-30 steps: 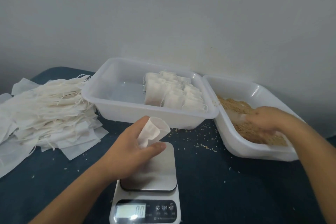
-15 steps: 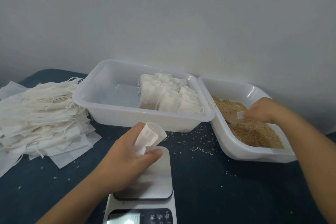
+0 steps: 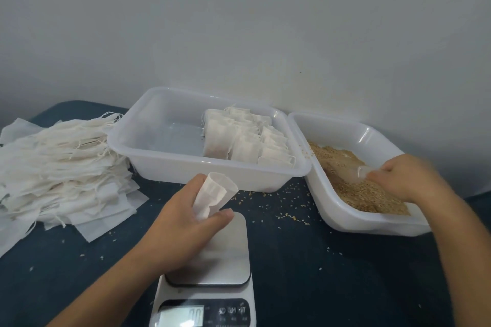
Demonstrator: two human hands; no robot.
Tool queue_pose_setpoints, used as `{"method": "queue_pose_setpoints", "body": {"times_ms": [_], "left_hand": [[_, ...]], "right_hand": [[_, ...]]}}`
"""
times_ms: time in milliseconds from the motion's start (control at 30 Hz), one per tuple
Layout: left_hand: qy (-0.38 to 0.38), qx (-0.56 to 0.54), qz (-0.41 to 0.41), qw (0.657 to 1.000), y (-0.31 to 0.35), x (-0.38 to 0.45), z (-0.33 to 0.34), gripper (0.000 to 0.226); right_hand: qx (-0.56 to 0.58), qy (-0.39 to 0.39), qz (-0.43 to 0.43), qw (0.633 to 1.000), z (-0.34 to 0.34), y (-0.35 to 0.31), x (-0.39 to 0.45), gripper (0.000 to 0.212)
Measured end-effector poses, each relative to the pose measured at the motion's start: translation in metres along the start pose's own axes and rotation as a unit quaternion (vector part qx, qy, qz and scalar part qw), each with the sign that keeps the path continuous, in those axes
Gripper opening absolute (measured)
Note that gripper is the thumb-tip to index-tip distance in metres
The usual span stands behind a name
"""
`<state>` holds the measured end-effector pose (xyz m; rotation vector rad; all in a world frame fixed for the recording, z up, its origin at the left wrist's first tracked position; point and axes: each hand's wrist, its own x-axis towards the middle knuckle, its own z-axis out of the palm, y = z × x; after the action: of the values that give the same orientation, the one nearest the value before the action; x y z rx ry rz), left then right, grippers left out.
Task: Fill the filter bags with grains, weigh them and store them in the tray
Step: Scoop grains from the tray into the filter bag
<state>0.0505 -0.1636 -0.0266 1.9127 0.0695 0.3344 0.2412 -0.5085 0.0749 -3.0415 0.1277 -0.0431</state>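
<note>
My left hand (image 3: 183,225) grips an empty white filter bag (image 3: 215,196) with its mouth held open, just above the steel plate of the scale (image 3: 220,252). My right hand (image 3: 403,180) is inside the right-hand tub (image 3: 345,210), holding a small clear scoop (image 3: 357,174) low over the brown grains (image 3: 353,183). The middle tray (image 3: 148,156) holds several filled bags (image 3: 247,141) standing in rows at its right side.
A large heap of empty filter bags with strings (image 3: 58,167) lies at the left on the dark blue surface. Loose grains (image 3: 279,210) are scattered between the tray and the scale. The scale display (image 3: 183,314) reads zero. A white wall stands right behind the tubs.
My right hand has drawn the scoop back through the grains, toward the tub's near right side. My left hand still holds the open bag over the scale. The camera view shifted slightly.
</note>
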Motion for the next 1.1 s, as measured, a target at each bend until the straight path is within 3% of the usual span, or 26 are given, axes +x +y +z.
{"method": "queue_pose_setpoints", "body": {"times_ms": [233, 367, 500, 633, 800, 867, 1100], "left_hand": [[0.008, -0.014, -0.007, 1.0, 0.002, 0.001, -0.002, 0.05], [0.004, -0.021, -0.015, 1.0, 0.0, 0.001, -0.004, 0.043], [0.007, -0.003, -0.025, 1.0, -0.001, 0.003, -0.004, 0.036], [0.037, 0.03, -0.039, 0.998, -0.004, 0.007, -0.009, 0.016], [0.038, 0.019, -0.016, 0.999, -0.004, 0.007, -0.015, 0.02], [0.025, 0.021, -0.007, 0.999, -0.005, 0.007, -0.015, 0.017], [0.022, 0.028, 0.006, 0.999, -0.008, 0.007, -0.016, 0.015]], "right_hand": [[0.147, 0.062, -0.016, 0.987, 0.023, -0.003, -0.021, 0.054], [0.228, 0.13, -0.038, 0.964, 0.033, -0.012, -0.04, 0.053], [0.322, 0.152, -0.088, 0.93, 0.026, -0.028, -0.068, 0.044], [0.362, 0.073, -0.192, 0.909, 0.009, -0.049, -0.099, 0.012], [0.271, -0.041, -0.271, 0.923, 0.0, -0.063, -0.116, 0.022], [0.248, -0.069, -0.283, 0.924, -0.003, -0.067, -0.118, 0.035], [0.218, -0.073, -0.303, 0.925, -0.015, -0.066, -0.113, 0.055]]}}
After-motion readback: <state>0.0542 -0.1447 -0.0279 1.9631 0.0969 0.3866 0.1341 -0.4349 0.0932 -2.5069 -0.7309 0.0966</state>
